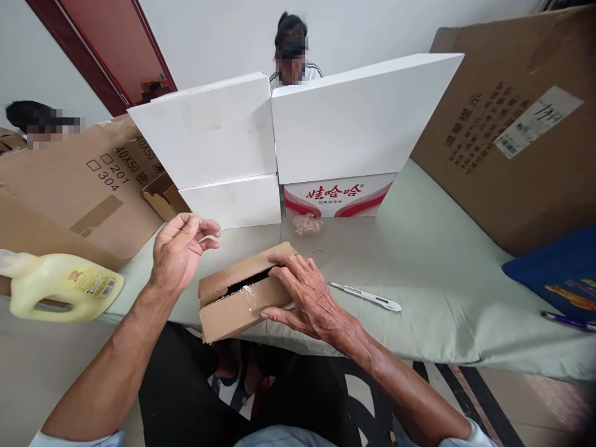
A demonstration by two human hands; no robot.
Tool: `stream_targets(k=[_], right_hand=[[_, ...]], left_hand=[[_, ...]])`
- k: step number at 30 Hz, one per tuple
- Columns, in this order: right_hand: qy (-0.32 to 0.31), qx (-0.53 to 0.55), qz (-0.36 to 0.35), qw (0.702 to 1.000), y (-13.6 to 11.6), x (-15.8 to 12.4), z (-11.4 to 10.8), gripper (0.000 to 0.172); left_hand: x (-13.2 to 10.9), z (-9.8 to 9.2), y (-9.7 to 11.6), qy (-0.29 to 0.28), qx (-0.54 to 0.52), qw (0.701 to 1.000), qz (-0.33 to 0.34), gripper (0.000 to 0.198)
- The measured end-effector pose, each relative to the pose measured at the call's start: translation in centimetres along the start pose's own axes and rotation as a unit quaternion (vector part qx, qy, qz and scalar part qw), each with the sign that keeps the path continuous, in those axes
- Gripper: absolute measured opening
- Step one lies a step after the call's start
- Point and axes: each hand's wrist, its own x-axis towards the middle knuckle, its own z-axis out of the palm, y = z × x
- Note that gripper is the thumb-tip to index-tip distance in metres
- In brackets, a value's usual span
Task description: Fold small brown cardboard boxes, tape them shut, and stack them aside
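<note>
A small brown cardboard box [242, 316] lies at the table's near edge, with a dark gap along its top between the flaps. A shiny piece of clear tape [248, 290] shows by that gap. Gripping the box's right end is my right hand [307, 298], fingers over the top and thumb on the near side. My left hand [179, 254] is raised to the left of the box, apart from it, thumb and index finger pinched together; whatever they may hold is too small to tell. A white utility knife [365, 296] rests right of my right hand.
Crumpled clear tape [307, 224] lies before white boxes [335, 124] and a red-and-white carton [344, 197]. Large cartons [507, 124] flank the table. A yellow jug [67, 287] is at left, a blue bag [554, 273] and a pen [568, 321] at right. Two people are beyond.
</note>
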Motion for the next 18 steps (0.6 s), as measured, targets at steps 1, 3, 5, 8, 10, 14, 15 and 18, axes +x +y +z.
stream_targets(k=[1,3,5,8,10,14,15,18], right_hand=[[0.000,0.008,0.001,1.000,0.0,0.1,0.0,0.056],[-0.002,0.027,0.002,1.000,0.1,0.4,0.0,0.055],[0.002,0.038,0.003,0.999,0.2,0.7,0.1,0.052],[0.017,0.035,0.008,0.999,0.3,0.8,0.6,0.049],[0.024,0.030,0.011,0.999,0.3,0.9,0.8,0.049],[0.027,0.033,0.012,0.999,0.2,1.1,0.9,0.046],[0.028,0.034,0.011,0.999,0.2,1.1,0.8,0.045],[0.028,0.035,0.011,0.999,0.1,1.3,0.8,0.045]], left_hand=[[-0.2,-0.3,0.8,-0.031,0.024,0.999,-0.009,0.031],[-0.9,-0.6,2.2,-0.134,0.115,0.983,-0.054,0.025],[-1.8,-0.5,3.1,-0.239,0.223,0.940,-0.094,0.024],[-2.9,0.3,3.6,-0.315,0.362,0.874,-0.084,0.023],[-3.2,1.0,3.6,-0.328,0.421,0.844,-0.046,0.019],[-3.3,2.2,3.1,-0.342,0.465,0.816,0.029,0.018],[-3.2,2.3,3.1,-0.335,0.473,0.814,0.043,0.022],[-3.4,2.6,2.8,-0.304,0.512,0.799,0.080,0.029]])
